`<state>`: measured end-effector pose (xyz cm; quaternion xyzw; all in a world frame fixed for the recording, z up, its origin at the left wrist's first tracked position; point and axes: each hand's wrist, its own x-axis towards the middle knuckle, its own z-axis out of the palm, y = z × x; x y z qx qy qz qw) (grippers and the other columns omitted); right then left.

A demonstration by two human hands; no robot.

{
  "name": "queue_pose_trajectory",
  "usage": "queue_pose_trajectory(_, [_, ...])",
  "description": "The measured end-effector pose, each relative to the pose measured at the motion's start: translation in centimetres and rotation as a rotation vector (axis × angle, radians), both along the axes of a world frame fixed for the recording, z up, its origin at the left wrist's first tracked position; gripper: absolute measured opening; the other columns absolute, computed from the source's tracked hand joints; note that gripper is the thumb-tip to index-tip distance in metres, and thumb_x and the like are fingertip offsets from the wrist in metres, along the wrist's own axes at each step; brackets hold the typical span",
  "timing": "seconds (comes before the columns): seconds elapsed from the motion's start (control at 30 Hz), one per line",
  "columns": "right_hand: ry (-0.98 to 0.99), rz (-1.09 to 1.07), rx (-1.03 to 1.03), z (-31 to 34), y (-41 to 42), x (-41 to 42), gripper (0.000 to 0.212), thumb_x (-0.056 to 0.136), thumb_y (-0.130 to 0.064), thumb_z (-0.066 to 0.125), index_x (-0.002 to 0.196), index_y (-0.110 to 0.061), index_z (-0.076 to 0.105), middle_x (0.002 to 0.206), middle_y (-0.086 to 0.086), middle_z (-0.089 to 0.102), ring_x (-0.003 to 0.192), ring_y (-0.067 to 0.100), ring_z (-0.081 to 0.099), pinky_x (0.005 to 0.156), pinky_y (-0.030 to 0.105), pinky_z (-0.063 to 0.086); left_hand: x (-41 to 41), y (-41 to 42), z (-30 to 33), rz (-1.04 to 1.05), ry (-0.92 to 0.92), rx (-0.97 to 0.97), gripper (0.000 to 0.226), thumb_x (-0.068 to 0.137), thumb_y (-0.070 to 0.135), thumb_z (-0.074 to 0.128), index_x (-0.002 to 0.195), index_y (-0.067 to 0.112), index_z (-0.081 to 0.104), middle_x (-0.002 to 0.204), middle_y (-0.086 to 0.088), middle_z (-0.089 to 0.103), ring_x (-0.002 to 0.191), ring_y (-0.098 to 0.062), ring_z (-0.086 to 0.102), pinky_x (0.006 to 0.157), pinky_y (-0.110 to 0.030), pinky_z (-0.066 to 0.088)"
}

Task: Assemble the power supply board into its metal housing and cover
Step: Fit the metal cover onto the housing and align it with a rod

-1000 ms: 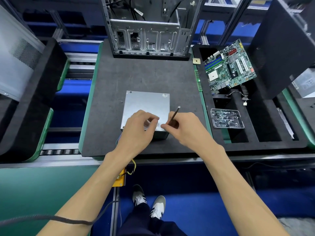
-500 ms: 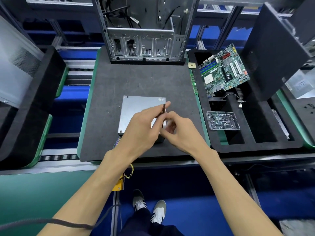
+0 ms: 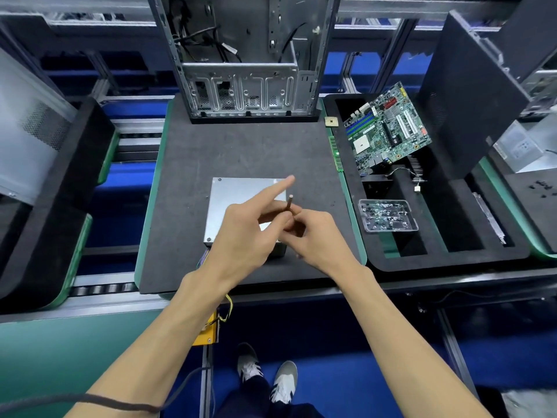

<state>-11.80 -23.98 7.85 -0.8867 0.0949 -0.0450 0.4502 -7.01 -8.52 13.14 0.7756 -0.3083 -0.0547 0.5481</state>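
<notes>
Two hands are meeting above the closed housing (image 3: pixel 238 206) on the tabletop (image 3: pixel 241 152).
Right hand (image 3: pixel 316 236) is pinching a thin driver (image 3: pixel 288 203); left hand (image 3: pixel 250 227) is steadying it, forefinger straight. Likely screw-fastening; next needs tip alignment.

Both hands lifted off housing (image 3: pixel 241 203); left hand (image 3: pixel 250 233) forefinger now extended.

Both hands cover the metal housing's (image 3: pixel 241 200) near right corner; the thin tool's (image 3: pixel 289 203) lower end is hidden.
</notes>
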Motion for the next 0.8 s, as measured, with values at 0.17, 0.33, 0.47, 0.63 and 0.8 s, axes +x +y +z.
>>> queue_pose_trajectory(0.17, [-0.085, -0.046, -0.023, -0.9, 0.9, 0.5, 0.02, 0.086, -0.024, 0.079, 0.079, -0.037, 0.065, 0.058, -0.025, 0.053, 0.055, 0.007, 0.046, 0.054, 0.015, 0.035, -0.5, -0.1, 0.4, -0.003, 0.014, -0.033, 0.015, 0.087, 0.002, 0.073, 0.098, 0.009, 0.065, 0.093, 0.003, 0.073, 0.091, -0.013, 0.072, 0.087, -0.027, 0.058])
queue_pose_trajectory(0.33, [-0.138, -0.004, 0.103, -1.3, 0.8, 0.3, 0.018, 0.086, -0.023, 0.076, 0.101, -0.02, 0.068, 0.073, -0.018, 0.056, 0.068, 0.008, 0.056, 0.06, 0.023, 0.051, 0.0, -0.1, 0.5, 0.085, -0.071, -0.037, 0.002, 0.086, 0.002, 0.076, 0.087, 0.003, 0.076, 0.087, -0.004, 0.068, 0.083, -0.016, 0.067, 0.079, -0.029, 0.056])
queue_pose_trajectory(0.47, [-0.198, 0.084, 0.166, -1.1, 0.6, 0.0, 0.02, 0.092, -0.005, 0.073, 0.107, -0.017, 0.076, 0.097, -0.026, 0.069, 0.088, 0.002, 0.067, 0.074, 0.026, 0.059, 0.5, 0.5, 0.3, 0.103, 0.042, -0.025, 0.033, 0.095, 0.004, 0.065, 0.124, 0.018, 0.07, 0.088, 0.01, 0.075, 0.087, -0.007, 0.071, 0.082, -0.014, 0.051])
queue_pose_trajectory(0.63, [-0.165, 0.027, 0.12, -1.2, 0.4, 0.8, 0.02, 0.089, -0.017, 0.077, 0.097, -0.032, 0.067, 0.078, -0.017, 0.068, 0.067, 0.003, 0.064, 0.068, 0.02, 0.051, 0.1, 0.0, 0.1, -0.024, 0.074, 0.035, 0.042, 0.1, 0.004, 0.056, 0.138, 0.022, 0.055, 0.108, 0.01, 0.075, 0.105, -0.005, 0.07, 0.094, -0.021, 0.052])
queue_pose_trajectory(0.8, [-0.16, -0.065, 0.163, -1.8, 0.2, 0.9, 0.017, 0.085, -0.013, 0.079, 0.083, -0.026, 0.067, 0.068, -0.007, 0.06, 0.063, 0.019, 0.054, 0.065, 0.045, 0.055, -0.4, -0.4, -0.2, -0.01, -0.13, 0.062, 0.022, 0.089, 0.009, 0.076, 0.11, 0.015, 0.077, 0.098, 0.001, 0.067, 0.091, -0.013, 0.065, 0.085, -0.033, 0.053])
